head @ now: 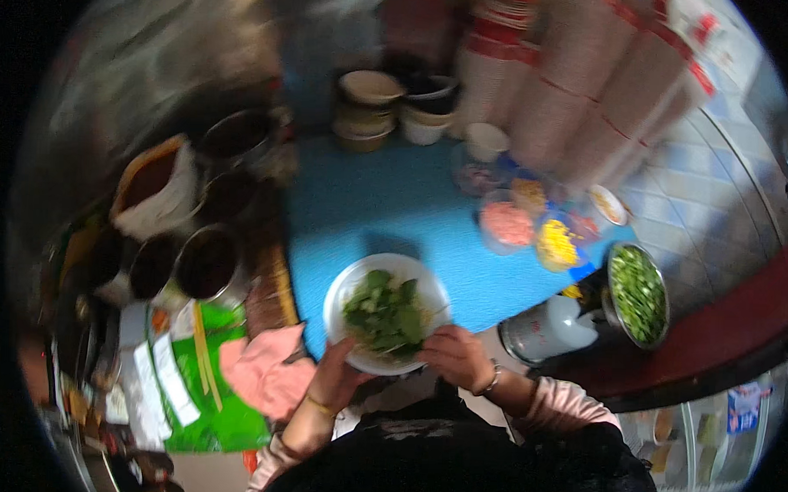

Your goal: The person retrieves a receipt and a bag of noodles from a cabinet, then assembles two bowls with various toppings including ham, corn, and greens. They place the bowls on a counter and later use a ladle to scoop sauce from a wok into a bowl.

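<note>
A round white bowl [336, 289] with green leaves [391, 314] over paler food is at the near edge of a blue work surface [382, 200]. My left hand [341, 374] grips its lower left rim, a yellow bangle on the wrist. My right hand [458, 359], with a bracelet, holds the lower right rim; its fingertips are partly blurred. Whether the bowl rests on the surface or is raised, I cannot tell.
Tubs of pink food [507, 222] and yellow kernels [557, 244] stand right, near a metal bowl of chopped greens [638, 293]. Stacked containers [366, 111] and tall cup stacks [569, 83] stand behind. Dark-filled pots [208, 265], a pink cloth [269, 372] and chopsticks [206, 356] are left.
</note>
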`<state>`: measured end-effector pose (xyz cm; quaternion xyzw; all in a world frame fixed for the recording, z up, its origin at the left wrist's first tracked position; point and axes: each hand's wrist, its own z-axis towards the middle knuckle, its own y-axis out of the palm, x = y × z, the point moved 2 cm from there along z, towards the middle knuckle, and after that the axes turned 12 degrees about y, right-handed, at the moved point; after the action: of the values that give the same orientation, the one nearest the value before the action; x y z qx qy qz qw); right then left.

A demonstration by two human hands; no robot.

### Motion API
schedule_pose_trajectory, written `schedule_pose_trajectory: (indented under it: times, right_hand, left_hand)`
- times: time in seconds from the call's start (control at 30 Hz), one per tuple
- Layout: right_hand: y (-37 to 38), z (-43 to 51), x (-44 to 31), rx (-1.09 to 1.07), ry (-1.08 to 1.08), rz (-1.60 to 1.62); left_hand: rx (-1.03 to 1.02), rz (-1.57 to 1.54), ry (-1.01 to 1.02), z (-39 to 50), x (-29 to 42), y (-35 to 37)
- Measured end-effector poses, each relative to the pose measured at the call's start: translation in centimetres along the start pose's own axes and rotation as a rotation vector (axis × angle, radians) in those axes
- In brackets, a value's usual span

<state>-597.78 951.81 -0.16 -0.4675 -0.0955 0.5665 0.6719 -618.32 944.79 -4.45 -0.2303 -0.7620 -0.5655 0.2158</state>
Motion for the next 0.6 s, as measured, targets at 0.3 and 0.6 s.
schedule_pose_trajectory:
  times: [0.3, 0.6]
  right_hand:
    - [-10.9, -1.1, 17.6, -0.009, 0.530, -0.441]
    - [-7.3, 4.2, 31.7, -0.528, 0.692, -0.579]
  left_hand:
    - [0.097, 0.035, 0.117, 6.6, -6.8, 4.8]
    - [0.241, 0.057, 0.221, 10.4, -12.8, 9.2]
